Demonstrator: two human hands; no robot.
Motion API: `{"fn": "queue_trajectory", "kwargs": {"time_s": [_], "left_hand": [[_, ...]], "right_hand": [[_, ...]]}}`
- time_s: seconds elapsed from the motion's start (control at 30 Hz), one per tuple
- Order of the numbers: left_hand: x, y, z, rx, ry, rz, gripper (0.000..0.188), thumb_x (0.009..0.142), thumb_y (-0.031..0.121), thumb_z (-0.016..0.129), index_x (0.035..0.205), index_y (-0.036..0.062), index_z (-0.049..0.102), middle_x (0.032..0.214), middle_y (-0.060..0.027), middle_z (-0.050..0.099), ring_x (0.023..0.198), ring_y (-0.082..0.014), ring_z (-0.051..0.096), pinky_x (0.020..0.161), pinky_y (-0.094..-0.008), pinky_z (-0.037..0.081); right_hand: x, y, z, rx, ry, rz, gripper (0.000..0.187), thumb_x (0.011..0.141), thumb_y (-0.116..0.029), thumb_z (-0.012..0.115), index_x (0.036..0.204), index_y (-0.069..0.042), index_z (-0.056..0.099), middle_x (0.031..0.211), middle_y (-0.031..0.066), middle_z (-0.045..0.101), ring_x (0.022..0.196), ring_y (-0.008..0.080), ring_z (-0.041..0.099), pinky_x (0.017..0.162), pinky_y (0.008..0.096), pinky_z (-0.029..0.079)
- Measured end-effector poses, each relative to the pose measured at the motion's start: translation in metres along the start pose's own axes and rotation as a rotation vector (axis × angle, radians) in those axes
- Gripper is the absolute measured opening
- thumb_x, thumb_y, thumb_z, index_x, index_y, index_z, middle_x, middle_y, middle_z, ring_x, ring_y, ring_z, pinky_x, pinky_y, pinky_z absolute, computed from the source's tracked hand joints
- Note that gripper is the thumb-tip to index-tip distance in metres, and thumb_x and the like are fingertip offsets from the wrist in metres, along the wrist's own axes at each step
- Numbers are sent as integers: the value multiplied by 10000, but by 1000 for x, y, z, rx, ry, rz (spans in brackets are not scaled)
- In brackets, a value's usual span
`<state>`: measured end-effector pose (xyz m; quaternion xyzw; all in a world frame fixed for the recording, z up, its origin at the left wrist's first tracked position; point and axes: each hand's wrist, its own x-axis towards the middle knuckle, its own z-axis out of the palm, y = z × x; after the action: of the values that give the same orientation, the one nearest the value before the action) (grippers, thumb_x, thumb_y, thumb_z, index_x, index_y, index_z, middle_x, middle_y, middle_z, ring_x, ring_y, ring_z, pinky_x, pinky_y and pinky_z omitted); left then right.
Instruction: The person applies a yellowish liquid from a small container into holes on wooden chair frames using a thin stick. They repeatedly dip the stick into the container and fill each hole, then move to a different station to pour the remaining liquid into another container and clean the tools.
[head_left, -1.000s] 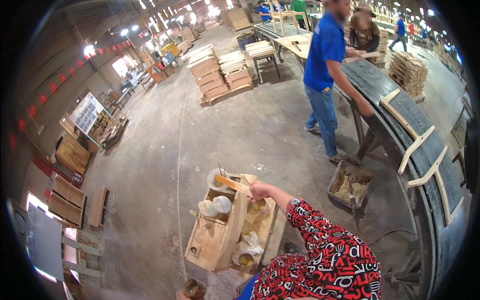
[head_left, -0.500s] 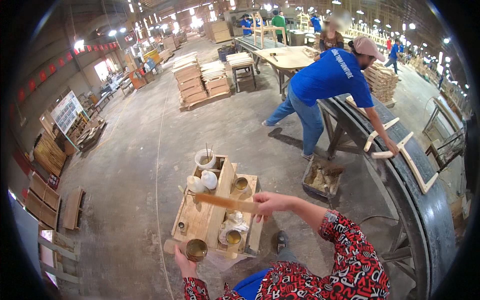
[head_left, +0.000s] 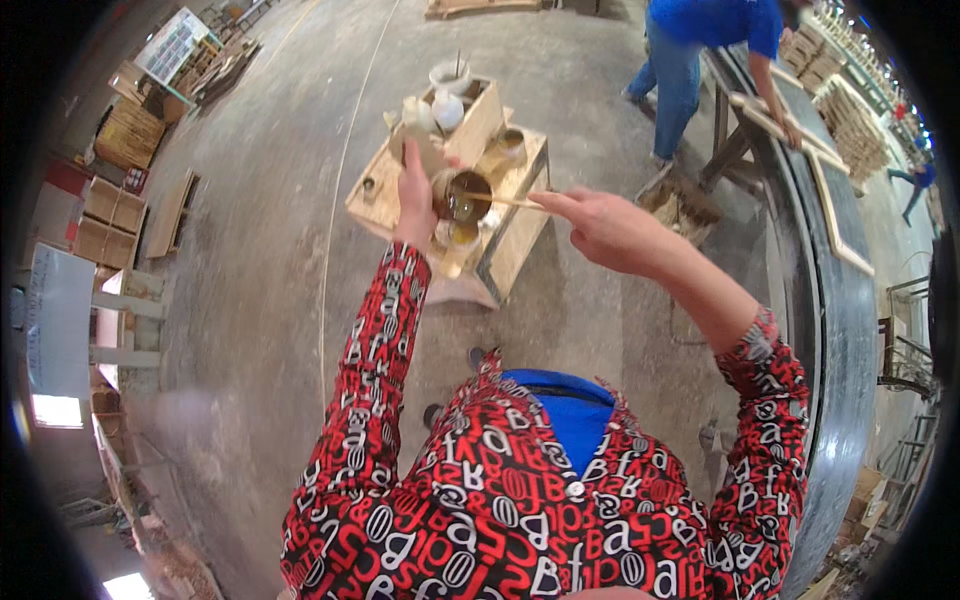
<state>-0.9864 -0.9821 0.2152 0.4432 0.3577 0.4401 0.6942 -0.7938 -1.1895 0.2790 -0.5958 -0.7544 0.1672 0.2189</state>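
My left hand [head_left: 415, 195] is closed around a small brown cup [head_left: 440, 192] tilted toward me, with glossy yellowish liquid [head_left: 464, 206] inside. A flat beige piece [head_left: 425, 152] shows beside that hand; whether it is joined to the cup I cannot tell. My right hand [head_left: 600, 225] pinches a flat wooden stick [head_left: 518, 203], seen edge-on, whose far end reaches into the cup's mouth. Both hands are over a wooden workbox [head_left: 515, 235]. On it stand another cup [head_left: 512, 145], a white bottle [head_left: 447, 108], and a small pot [head_left: 370, 188]. A yellowish cup [head_left: 463, 236] sits partly behind the held one.
A white tub [head_left: 450, 76] holding thin sticks stands at the workbox's far end. To the right, a co-worker in a blue shirt [head_left: 705, 22] handles pale wooden frame parts [head_left: 835, 215] on a long dark conveyor [head_left: 850, 330]. A dirty tray [head_left: 680, 205] lies on the floor.
My left hand has raised the cup and moved it right and away from me. The stick has come down from above the workbox into the cup's mouth. The view has tilted downward.
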Motion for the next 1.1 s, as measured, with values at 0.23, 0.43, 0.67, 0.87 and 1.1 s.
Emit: {"fn": "queue_trajectory", "kwargs": {"time_s": [0.23,0.43,0.67,0.87,1.1], "left_hand": [[-30,25,68,-2,-100,125,698,876,643,270,972,-23,455,767,-168,596,710,-285,620,647,-397,535],[-49,28,76,58,-93,181,700,872,648,270,934,-23,458,735,-167,592,685,-307,617,668,-419,532],[-52,69,47,-1,-27,316,684,892,620,241,948,-28,453,734,-174,594,704,-301,620,664,-397,536],[-64,70,26,36,63,360,681,901,602,237,945,-41,456,741,-183,600,706,-302,620,666,-396,536],[-67,73,15,134,7,358,694,902,605,207,963,-42,450,784,-193,599,752,-317,615,713,-411,523]], "right_hand": [[-49,-19,-23,-137,447,-74,170,835,-141,510,944,-80,625,960,87,600,835,289,601,724,408,484],[-62,-32,-34,-247,222,-126,147,795,-130,507,874,-68,614,912,95,610,832,286,608,681,407,502],[-44,-48,7,-174,456,-247,127,772,-137,527,854,-68,596,915,70,598,789,319,604,655,400,514],[-40,-42,10,-138,460,-294,135,783,-141,531,870,-71,607,928,60,612,785,294,604,658,402,508],[-29,-42,34,-69,495,-303,152,781,-136,538,909,-89,606,914,42,596,777,286,598,651,395,508]]}}
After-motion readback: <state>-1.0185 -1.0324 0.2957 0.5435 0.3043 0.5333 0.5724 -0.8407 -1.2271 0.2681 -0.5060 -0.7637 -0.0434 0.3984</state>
